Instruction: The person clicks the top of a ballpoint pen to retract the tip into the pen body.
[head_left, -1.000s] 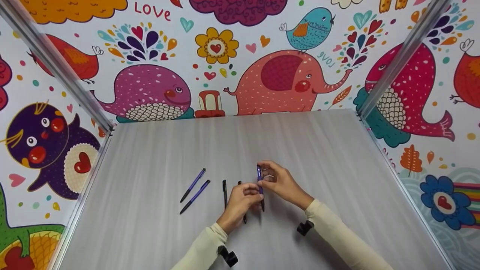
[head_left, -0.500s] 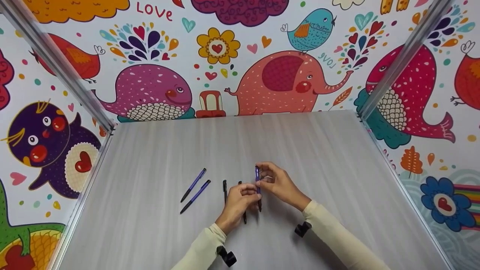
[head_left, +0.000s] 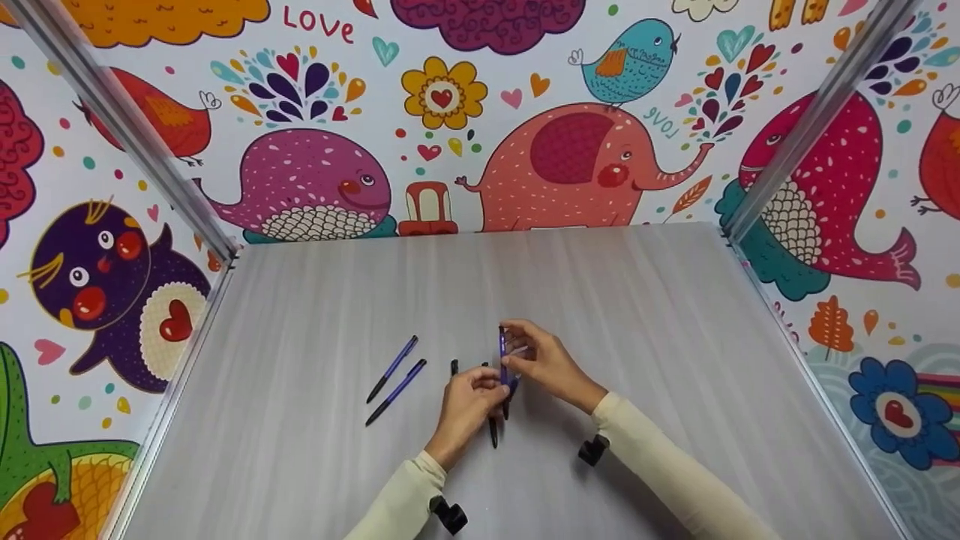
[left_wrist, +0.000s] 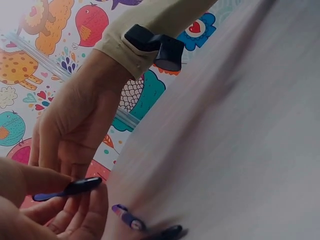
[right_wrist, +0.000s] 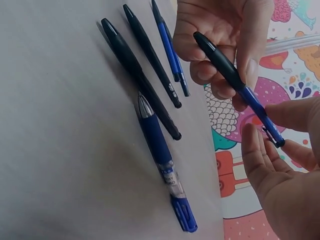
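Observation:
A pen with a blue barrel and black grip (head_left: pixel 503 346) is held between both hands, over the table. My right hand (head_left: pixel 551 366) pinches its blue clip end between thumb and fingertips. My left hand (head_left: pixel 461 411) pinches it around the middle; the right wrist view shows the left thumb against the barrel, the black grip (right_wrist: pixel 220 62) running past it. Beneath the hands, that view shows a blue pen with a clear, printed section (right_wrist: pixel 165 155) lying with its tip at a black pen (right_wrist: pixel 131 67). Another black pen (right_wrist: pixel 152 60) lies beside it.
Left of the hands, two blue-and-black pens (head_left: pixel 392 369) (head_left: pixel 396 392) lie slanted side by side on the grey wood-grain table (head_left: pixel 300 315). Cartoon-printed panels (head_left: pixel 435 172) with metal frame posts (head_left: pixel 821 120) close in the back and sides. A black wrist mount (head_left: pixel 592 450) sits at the right sleeve.
Both hands have moved left with the pen between them, over the black pens. A blue pen on the table now shows under the hands. The lying pens stay put.

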